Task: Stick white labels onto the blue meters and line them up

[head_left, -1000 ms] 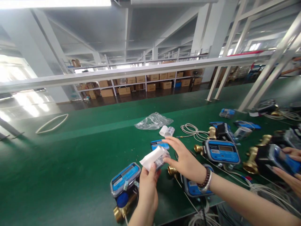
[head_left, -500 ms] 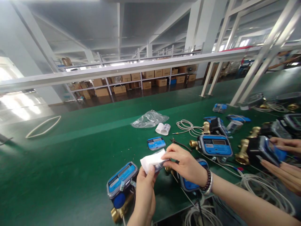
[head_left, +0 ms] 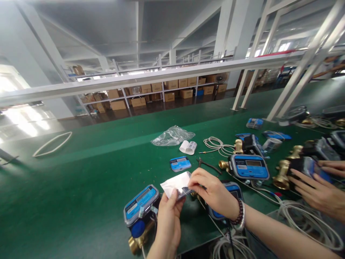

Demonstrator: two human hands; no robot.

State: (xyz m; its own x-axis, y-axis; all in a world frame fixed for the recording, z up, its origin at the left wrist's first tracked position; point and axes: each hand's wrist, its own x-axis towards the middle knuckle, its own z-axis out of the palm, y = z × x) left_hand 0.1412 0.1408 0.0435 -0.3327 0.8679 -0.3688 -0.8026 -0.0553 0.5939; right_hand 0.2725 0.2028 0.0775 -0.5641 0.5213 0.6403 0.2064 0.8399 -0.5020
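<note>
My left hand [head_left: 167,219] pinches the lower edge of a small white strip of labels [head_left: 176,182] above the green table [head_left: 81,187]. My right hand [head_left: 212,192], with a bead bracelet on its wrist, pinches the strip's right end, fingers closed on a label there. Just left of my left hand lies a blue-faced meter with a brass fitting [head_left: 140,212]. A second blue meter [head_left: 229,201] sits partly hidden under my right wrist.
Another person's hands [head_left: 318,190] hold a black meter with brass ends [head_left: 296,169] at the right. More meters [head_left: 249,166], white cables [head_left: 215,144], pliers [head_left: 207,165], a blue cover [head_left: 180,163], a label roll [head_left: 188,147] and a plastic bag [head_left: 172,136] lie beyond. Metal frame posts [head_left: 299,72] stand at the right.
My right hand went from spread open over the strip to pinching its right end. The other person's hand moved onto the black meter. The view shifted a little.
</note>
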